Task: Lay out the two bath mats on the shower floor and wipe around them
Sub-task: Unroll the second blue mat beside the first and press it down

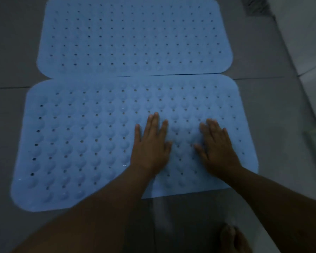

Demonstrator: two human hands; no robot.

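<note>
1. The left hand [150, 143] lies palm down on the near mat [84, 143], fingers straight and close together, the thumb spread toward the other hand — its grip is open, holding nothing.
2. The right hand [217, 145] lies flat on the same mat just beside the left, fingers spread a little and pointing away from the person; its grip is open too, with nothing in it.
3. A strip of bare mat shows between the two hands; they do not touch each other.
4. The near mat is blue, with rounded corners, rows of small holes and raised bumps. It spreads flat on the floor [11, 52], with far more of it out past the left hand than past the right.
5. Beyond the fingertips lies the far mat [131, 33], also blue and holed, also flat. Its near edge meets the far edge of the near mat — toward the left hand's side the two seem to overlap slightly, toward the right a thin dark line parts them.
6. Both forearms reach in from the bottom edge, the left one crossing the near corner of the near mat.
7. Behind the right wrist, close to the person, a bare foot [232, 238] stands on the grey floor, blurred.
8. Beyond the right hand's outer side, a paler raised edge [303, 42] runs along the floor.
</note>
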